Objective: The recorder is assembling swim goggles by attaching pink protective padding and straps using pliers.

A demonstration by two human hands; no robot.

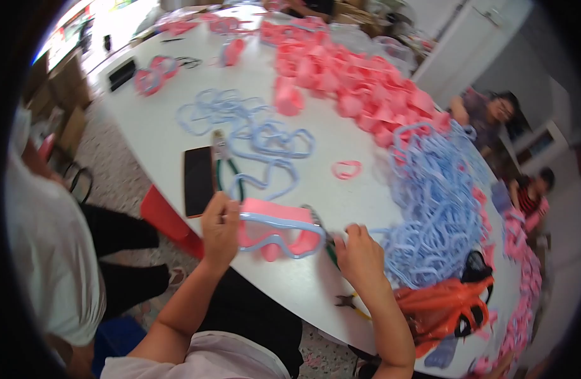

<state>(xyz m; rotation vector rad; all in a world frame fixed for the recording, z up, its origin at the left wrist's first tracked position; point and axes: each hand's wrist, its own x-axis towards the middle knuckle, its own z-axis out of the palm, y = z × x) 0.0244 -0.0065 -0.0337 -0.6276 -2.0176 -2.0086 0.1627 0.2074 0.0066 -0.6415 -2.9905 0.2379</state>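
A diving mask with a pink skirt and a light blue frame point(283, 225) is held over the near table edge by my left hand point(221, 228), closed on its left end. To the mask's right, my right hand point(361, 256) has curled fingers; what they hold, if anything, I cannot make out. Beside that hand lies a tool with dark green handles point(331, 247), partly hidden by the mask. Green-handled pliers point(218, 149) rest beyond my left hand, next to a dark phone point(199, 180). Light blue frame rings point(281, 140) are strewn past the mask.
A heap of blue frames point(432, 208) covers the table's right side, with pink mask skirts point(366, 88) piled behind. An orange bag point(445, 309) and small cutters point(346, 301) are near my right forearm. A person point(56, 240) stands at left; others point(486, 117) sit at right.
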